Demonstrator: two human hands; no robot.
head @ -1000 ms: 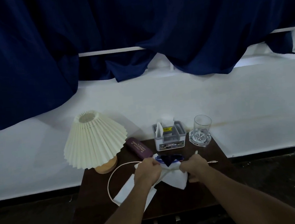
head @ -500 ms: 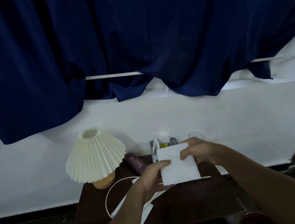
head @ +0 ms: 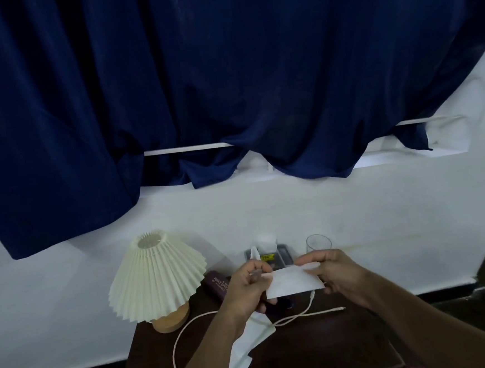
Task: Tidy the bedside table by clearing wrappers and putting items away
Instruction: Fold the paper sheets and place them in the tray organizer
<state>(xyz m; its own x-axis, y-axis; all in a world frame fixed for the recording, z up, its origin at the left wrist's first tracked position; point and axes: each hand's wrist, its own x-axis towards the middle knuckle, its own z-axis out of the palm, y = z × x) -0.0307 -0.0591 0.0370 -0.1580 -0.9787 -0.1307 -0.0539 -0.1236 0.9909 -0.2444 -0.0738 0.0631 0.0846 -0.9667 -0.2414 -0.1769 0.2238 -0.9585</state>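
Note:
Both hands hold one white folded wrapper [head: 294,283] above the dark bedside table [head: 321,349]. My left hand [head: 248,292] pinches its left end and my right hand [head: 334,272] grips its right edge. Another white sheet [head: 245,349] lies on the table under my left forearm. A dark small item [head: 277,304] lies just beneath the held wrapper, partly hidden. A white cable [head: 292,317] loops across the tabletop.
A pleated cream lamp [head: 156,280] stands at the table's back left. A maroon case [head: 219,286] lies beside it. A grey organiser [head: 270,258] and a clear glass [head: 318,243] stand against the white wall. Blue curtains [head: 198,85] hang above.
The wrapper has gone from a broad upright sheet to a narrower folded strip between my hands. My view has tilted further up, so the table sits lower in frame.

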